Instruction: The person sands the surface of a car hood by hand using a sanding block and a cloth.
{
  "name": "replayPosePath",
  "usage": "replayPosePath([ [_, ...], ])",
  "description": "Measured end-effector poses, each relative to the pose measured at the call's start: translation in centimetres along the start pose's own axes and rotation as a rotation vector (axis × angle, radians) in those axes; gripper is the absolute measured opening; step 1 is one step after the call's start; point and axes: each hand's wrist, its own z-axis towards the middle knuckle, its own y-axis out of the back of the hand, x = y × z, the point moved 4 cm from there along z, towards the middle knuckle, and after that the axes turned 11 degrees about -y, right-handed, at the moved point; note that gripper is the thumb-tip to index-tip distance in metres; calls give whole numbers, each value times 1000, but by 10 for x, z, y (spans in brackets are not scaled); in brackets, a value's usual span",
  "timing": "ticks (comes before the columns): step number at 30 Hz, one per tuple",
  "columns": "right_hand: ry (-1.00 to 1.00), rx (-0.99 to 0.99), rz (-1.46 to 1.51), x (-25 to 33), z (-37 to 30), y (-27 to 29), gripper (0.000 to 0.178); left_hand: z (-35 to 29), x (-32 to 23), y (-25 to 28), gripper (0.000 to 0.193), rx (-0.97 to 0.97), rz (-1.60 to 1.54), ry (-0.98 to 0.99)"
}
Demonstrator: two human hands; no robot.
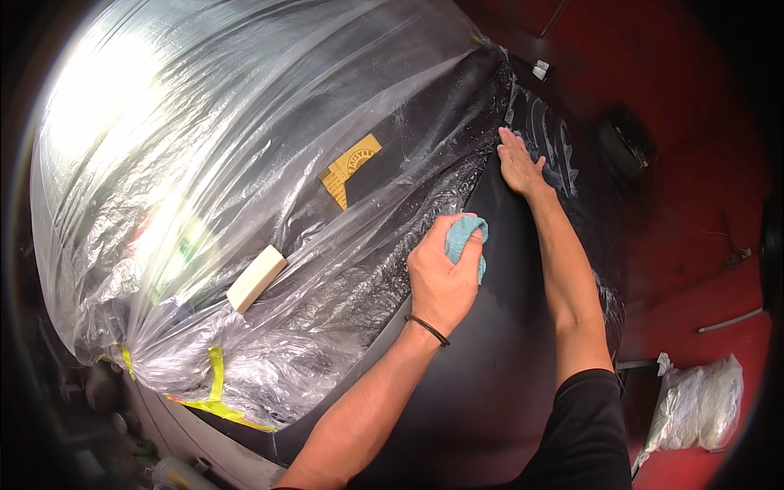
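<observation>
My left hand (445,269), a dark band at its wrist, is closed around a crumpled light-blue cloth (467,232). It is over the near edge of a dark grey car body panel (510,327), beside the clear plastic sheeting (351,269). Farther up, my right hand (519,163) lies flat on the panel with its fingers stretched out and nothing in it. Whitish smears (563,151) mark the dark surface just to its right.
A pale rectangular block (256,278) and a folded piece of yellow-brown sandpaper (349,170) rest on the sheeting. Yellow-green tape (216,374) holds its lower edge. At the right, a plastic-wrapped bundle (694,404) stands over the red floor (686,245).
</observation>
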Motion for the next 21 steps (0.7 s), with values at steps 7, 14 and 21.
replayPosePath([
  [7, 454, 200, -50, 67, -262, -13, 64, 9, 12, 34, 20, -174, -79, -52],
  [14, -41, 69, -41, -62, -75, 27, 64, -1, 7, -1, 20, -40, -82, 55],
  [21, 245, 191, 58, 17, -259, -2, 65, 4, 9, 26, 20, -50, 62, -37],
])
